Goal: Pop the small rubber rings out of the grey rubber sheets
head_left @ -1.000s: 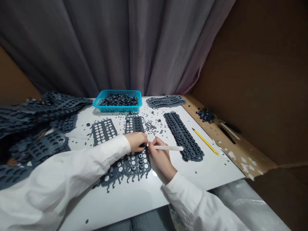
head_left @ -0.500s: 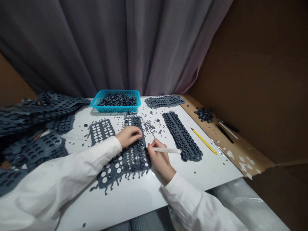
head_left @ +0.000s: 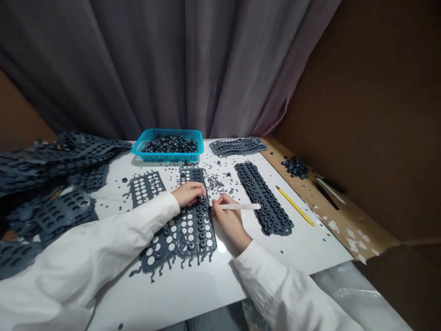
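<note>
A dark grey perforated rubber sheet (head_left: pixel 197 230) lies on the white board, with rows of round holes and several small rubber rings still in it. My left hand (head_left: pixel 189 193) is over its upper part, fingertips pinched together low at the sheet; what is between them, if anything, is too small to make out. At the sheet's right edge my right hand (head_left: pixel 229 218) is closed around a white pen-shaped tool (head_left: pixel 243 207), its back end pointing right and its tip hidden near the fingers. Partly under my left sleeve is a second perforated sheet (head_left: pixel 148 186), mostly holes.
A blue basket (head_left: pixel 167 157) full of small dark rings stands at the back. Another ring-filled sheet (head_left: pixel 263 200) and a yellow pencil (head_left: pixel 295 206) lie to the right. Piled sheets (head_left: pixel 65 207) cover the left. Tiny discs (head_left: pixel 216 181) are scattered about; tweezers (head_left: pixel 325 195) lie far right.
My right hand has moved slightly up along the sheet's edge with the white tool, which now lies more level. The left fingers have curled down closer to the sheet. The view has shifted slightly.
</note>
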`<state>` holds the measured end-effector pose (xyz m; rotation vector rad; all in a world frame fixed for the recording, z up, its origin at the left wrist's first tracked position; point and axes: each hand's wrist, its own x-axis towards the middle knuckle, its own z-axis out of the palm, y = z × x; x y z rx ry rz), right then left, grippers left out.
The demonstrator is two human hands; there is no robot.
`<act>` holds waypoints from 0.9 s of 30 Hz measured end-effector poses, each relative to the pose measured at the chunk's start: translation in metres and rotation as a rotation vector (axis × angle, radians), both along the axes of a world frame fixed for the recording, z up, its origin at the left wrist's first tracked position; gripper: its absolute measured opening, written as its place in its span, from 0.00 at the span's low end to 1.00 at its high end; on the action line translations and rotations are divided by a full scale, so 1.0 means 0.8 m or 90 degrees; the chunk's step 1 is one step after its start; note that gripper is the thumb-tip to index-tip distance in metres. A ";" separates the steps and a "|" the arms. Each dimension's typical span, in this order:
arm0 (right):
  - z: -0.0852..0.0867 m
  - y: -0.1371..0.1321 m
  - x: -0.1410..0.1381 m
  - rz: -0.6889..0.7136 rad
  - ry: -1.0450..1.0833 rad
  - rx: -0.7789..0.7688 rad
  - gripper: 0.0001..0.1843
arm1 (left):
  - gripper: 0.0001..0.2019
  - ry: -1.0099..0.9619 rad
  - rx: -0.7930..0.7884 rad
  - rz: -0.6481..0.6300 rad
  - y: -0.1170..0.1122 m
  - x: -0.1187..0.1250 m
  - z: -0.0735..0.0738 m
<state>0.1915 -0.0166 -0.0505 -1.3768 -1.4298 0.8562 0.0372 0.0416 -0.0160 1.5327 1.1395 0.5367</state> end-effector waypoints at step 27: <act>-0.007 0.018 0.002 -0.014 0.047 -0.006 0.13 | 0.08 -0.052 -0.013 0.022 0.020 -0.014 0.007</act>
